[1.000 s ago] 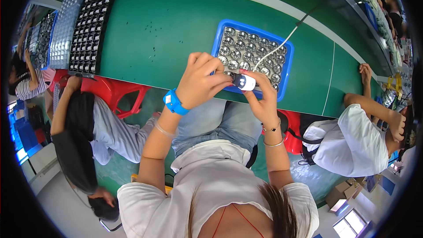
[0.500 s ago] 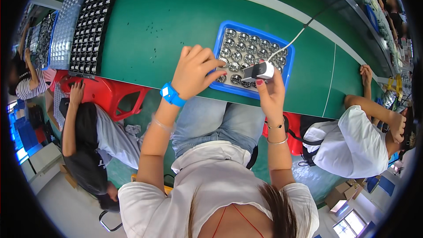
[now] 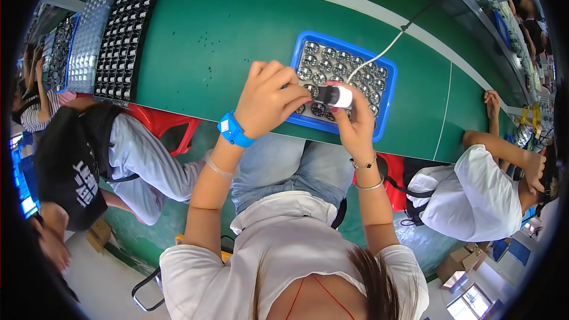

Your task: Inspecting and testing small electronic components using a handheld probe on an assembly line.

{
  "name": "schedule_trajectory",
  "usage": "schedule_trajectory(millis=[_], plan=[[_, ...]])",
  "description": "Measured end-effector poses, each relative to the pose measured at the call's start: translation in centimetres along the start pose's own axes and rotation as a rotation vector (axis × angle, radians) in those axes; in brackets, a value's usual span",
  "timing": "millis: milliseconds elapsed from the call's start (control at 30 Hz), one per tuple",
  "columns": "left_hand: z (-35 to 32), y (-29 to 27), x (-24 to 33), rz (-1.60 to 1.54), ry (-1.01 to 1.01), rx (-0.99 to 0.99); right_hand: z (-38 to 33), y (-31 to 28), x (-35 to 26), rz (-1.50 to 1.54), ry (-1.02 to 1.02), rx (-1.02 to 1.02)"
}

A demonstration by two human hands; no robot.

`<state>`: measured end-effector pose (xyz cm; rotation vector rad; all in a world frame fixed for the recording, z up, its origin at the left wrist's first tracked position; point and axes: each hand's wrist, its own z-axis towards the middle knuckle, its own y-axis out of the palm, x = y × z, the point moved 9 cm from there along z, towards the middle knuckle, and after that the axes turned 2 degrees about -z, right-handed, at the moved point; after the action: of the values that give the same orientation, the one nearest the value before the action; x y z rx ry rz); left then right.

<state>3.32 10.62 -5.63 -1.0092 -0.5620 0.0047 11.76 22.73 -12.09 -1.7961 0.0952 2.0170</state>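
In my right hand (image 3: 357,120) is a small white-and-black corded device (image 3: 339,96), gripped between thumb and fingers over the tray. A thin white cable (image 3: 379,53) runs from it up to the right. My left hand (image 3: 269,98) has its fingertips curled together at the device's dark end; what they pinch, if anything, I cannot make out. Beneath both hands lies a blue tray (image 3: 386,106) with rows of round, shiny silver cup-like parts (image 3: 342,69). My hands and the device cover some of the parts in its near rows.
At the left of the green table (image 3: 195,18) stand a black compartment tray (image 3: 127,35) of small white-and-black pieces and a clear plastic tray (image 3: 89,41). Small dark specks (image 3: 207,53) lie mid-table. People sit on either side, near red stools (image 3: 172,133).
My left hand's fingers have closed and come to the device. The device has moved left toward them and turned. At the left, the seated person has shifted position.
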Motion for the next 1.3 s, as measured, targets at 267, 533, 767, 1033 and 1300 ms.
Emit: schedule_trajectory(millis=[267,533,767,1033,1300], plan=[[-0.1,2.1,-1.3,0.057,-0.026,-0.115,-0.4,-2.4,1.5,0.175,0.065,0.134],[0.8,3.7,0.3,0.018,0.074,-0.094,-0.1,-2.2,0.7,-0.065,-0.005,0.079],[1.4,2.0,1.3,-0.076,0.072,0.001,-0.3,-2.1,0.8,-0.022,-0.016,0.077],[0.8,4.1,0.4,0.069,0.063,-0.136,-1.6,-6.1,1.7,0.159,0.028,0.338],[1.9,5.9,2.0,0.01,0.147,-0.131,-2.0,-4.9,2.5,-0.08,0.032,0.119]])
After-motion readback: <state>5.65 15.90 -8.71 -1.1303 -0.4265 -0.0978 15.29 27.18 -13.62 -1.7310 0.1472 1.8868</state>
